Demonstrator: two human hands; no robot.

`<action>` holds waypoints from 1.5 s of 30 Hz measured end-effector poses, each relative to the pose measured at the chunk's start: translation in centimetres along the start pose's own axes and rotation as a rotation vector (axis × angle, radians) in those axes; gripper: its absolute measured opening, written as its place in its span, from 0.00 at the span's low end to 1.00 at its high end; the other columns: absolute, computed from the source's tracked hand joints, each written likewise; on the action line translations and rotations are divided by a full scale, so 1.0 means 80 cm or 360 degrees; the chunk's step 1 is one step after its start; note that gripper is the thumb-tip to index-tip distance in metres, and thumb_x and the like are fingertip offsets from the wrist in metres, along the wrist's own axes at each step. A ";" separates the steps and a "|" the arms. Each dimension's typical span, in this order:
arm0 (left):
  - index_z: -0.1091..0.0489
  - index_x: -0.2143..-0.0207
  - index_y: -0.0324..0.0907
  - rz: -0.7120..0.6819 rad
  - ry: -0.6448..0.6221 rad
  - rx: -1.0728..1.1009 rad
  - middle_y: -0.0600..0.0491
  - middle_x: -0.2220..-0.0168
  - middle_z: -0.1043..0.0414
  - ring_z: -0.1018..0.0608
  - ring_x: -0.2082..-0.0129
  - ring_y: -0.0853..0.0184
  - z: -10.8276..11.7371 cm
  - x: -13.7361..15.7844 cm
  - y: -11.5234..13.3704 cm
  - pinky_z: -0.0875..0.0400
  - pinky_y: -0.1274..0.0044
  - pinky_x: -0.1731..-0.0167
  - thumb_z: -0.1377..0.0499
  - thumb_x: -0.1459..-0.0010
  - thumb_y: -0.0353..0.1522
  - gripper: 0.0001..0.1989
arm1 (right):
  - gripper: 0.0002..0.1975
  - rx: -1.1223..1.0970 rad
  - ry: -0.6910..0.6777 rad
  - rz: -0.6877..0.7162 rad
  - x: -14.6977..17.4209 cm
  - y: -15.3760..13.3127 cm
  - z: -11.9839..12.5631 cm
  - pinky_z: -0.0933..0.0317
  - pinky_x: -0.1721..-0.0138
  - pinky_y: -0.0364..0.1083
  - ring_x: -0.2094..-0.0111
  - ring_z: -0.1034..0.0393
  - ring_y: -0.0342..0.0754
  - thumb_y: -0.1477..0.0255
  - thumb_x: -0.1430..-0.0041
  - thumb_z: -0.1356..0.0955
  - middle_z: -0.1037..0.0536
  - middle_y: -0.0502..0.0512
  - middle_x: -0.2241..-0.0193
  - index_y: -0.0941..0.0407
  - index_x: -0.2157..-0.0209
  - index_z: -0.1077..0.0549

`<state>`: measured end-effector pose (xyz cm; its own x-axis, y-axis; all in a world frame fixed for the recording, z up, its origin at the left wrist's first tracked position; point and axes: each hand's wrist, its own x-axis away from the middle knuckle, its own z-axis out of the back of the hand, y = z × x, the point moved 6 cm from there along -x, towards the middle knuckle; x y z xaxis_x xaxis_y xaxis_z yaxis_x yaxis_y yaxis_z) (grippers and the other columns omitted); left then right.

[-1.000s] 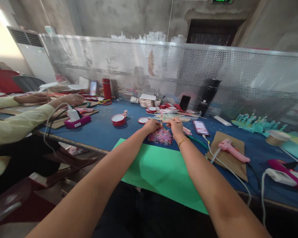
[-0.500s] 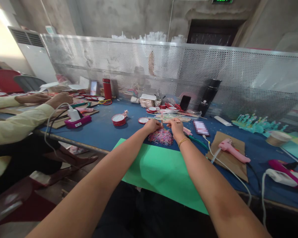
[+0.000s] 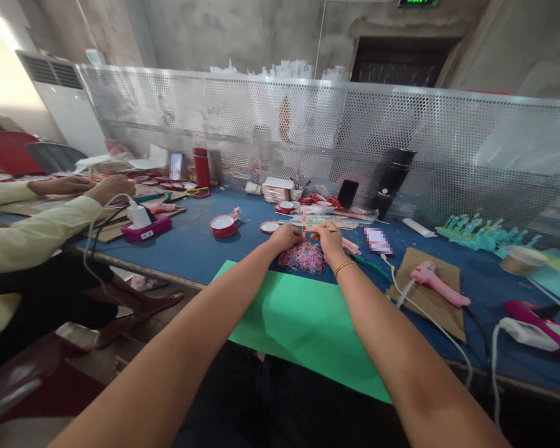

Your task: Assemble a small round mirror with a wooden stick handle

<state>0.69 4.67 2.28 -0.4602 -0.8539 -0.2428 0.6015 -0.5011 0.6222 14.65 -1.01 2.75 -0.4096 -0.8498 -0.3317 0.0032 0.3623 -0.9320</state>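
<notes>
My left hand (image 3: 285,237) is closed in a pinch around the lower end of a thin, pale upright stick (image 3: 304,221). On the other side my right hand (image 3: 327,239), with a gold bracelet on its wrist, has its fingertips pinched together at the stick. Whatever those fingertips hold is too small to make out. Just below both hands lies a tangled heap of multicoloured rubber bands (image 3: 302,258). A green sheet (image 3: 303,323) lies under my forearms and hangs over the table's front edge.
A pink glue gun (image 3: 441,285) rests on cardboard (image 3: 448,317) at right, with cables nearby. Behind my hands are loose sticks (image 3: 329,222), a black bottle (image 3: 392,183) and a phone (image 3: 348,193). Red-rimmed round tins (image 3: 223,226) sit leftward. A co-worker's hands (image 3: 112,188) are at far left.
My right hand has shifted slightly left, bringing its fingertips up to the stick. My left hand stays in nearly the same place.
</notes>
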 end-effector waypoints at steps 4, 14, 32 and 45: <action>0.25 0.77 0.38 0.0032 -0.0017 -0.0012 0.58 0.84 0.38 0.40 0.81 0.74 -0.001 -0.001 -0.003 0.49 0.79 0.79 0.41 0.56 0.41 0.15 | 0.05 0.0024 0.0089 -0.0011 -0.005 0.005 0.007 0.46 0.80 0.41 0.83 0.37 0.41 0.71 0.60 0.34 0.28 0.47 0.86 0.55 0.85 0.34; 0.26 0.79 0.37 0.0029 0.0004 -0.0006 0.58 0.84 0.38 0.40 0.81 0.74 0.001 0.001 0.001 0.50 0.79 0.79 0.41 0.55 0.39 0.13 | 0.06 0.0028 0.0043 -0.0001 -0.002 0.002 0.002 0.46 0.80 0.41 0.83 0.37 0.42 0.71 0.60 0.34 0.28 0.47 0.87 0.55 0.85 0.36; 0.25 0.77 0.37 0.0020 0.0015 -0.0019 0.58 0.83 0.37 0.39 0.80 0.73 0.002 0.002 0.005 0.48 0.79 0.78 0.41 0.57 0.39 0.13 | 0.06 0.0018 0.0045 -0.0008 -0.004 0.003 0.001 0.45 0.79 0.41 0.83 0.37 0.42 0.71 0.59 0.34 0.28 0.47 0.86 0.54 0.85 0.36; 0.24 0.76 0.38 0.0045 -0.0008 0.0022 0.58 0.84 0.36 0.40 0.81 0.74 0.000 0.000 -0.002 0.47 0.80 0.79 0.40 0.58 0.42 0.15 | 0.05 0.0034 0.0139 -0.0009 -0.007 0.006 0.009 0.46 0.80 0.40 0.84 0.39 0.41 0.71 0.59 0.35 0.29 0.46 0.87 0.55 0.84 0.35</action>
<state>0.63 4.76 2.22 -0.4465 -0.8669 -0.2217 0.6053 -0.4750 0.6387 15.57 -0.64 2.37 -0.4876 -0.8149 -0.3134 0.0199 0.3485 -0.9371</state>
